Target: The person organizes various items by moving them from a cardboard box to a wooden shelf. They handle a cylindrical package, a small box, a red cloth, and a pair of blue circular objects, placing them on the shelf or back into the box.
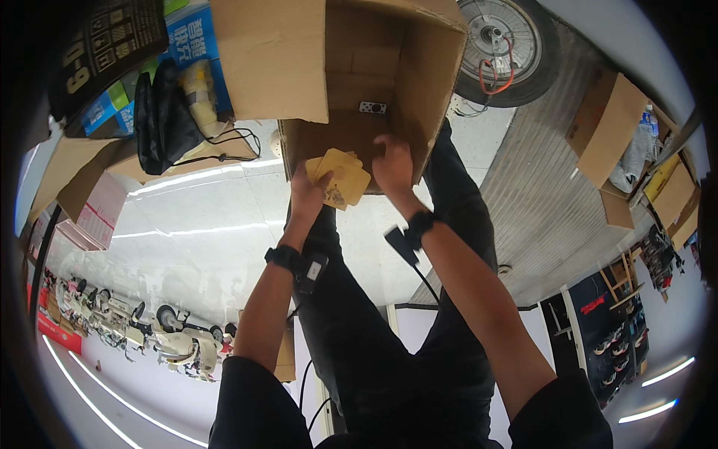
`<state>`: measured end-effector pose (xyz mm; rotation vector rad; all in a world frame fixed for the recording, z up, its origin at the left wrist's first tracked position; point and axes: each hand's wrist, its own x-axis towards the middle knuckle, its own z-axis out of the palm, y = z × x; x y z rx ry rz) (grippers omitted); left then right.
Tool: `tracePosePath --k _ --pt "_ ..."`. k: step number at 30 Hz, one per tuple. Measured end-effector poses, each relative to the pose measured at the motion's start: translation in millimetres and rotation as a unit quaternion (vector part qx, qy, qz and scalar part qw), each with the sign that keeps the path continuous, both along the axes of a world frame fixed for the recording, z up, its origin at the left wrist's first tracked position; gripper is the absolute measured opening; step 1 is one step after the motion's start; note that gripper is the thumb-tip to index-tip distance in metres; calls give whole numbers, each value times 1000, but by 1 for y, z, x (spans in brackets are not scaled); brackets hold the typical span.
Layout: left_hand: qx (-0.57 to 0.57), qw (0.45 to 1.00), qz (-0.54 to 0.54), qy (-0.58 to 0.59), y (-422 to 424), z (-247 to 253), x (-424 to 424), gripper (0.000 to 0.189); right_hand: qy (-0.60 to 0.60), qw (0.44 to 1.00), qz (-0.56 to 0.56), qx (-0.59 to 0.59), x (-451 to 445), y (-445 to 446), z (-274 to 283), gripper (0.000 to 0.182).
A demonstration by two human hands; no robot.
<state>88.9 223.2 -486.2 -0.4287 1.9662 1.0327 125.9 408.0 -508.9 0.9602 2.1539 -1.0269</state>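
My left hand [308, 191] is closed on several yellow cards [342, 177] with rounded corners, fanned over one another, one of them bearing a dark print. Just to their right, over the near part of an open cardboard box [269, 62], is my right hand [392, 163]; its fingers are curled and slightly blurred, and nothing shows between them. Deeper inside the box lies a small grey piece with dark round holes [372, 107]. Both wrists wear black straps with small devices.
A wheel with a tyre [547, 62] and orange cable lies right of the box. At the left are a black drawstring bag [162, 123] and blue packages [193, 42]. Another open carton [608, 129] holding plastic-wrapped things stands at the right. Scooters [188, 345] stand farther off.
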Motion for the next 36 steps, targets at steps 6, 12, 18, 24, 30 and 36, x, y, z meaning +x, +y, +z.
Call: tracePosePath --k 6,12,18,24,30,36 --pt "59 997 -15 -55 -12 -13 -1 33 -86 962 229 121 1 -20 -158 36" --pt "104 982 66 -145 -30 -14 28 34 -25 937 317 145 -39 -3 -229 30" --pt "61 978 23 -198 -24 0 18 35 -90 920 372 77 -25 -10 -207 35" --pt "66 981 34 -182 -20 -1 17 34 -100 929 342 97 -2 0 -195 33" --pt "58 981 52 -175 -19 -3 25 32 -181 901 395 -4 32 6 -221 33" --pt "34 986 47 -158 -13 -5 32 34 -186 883 431 20 50 0 -247 39"
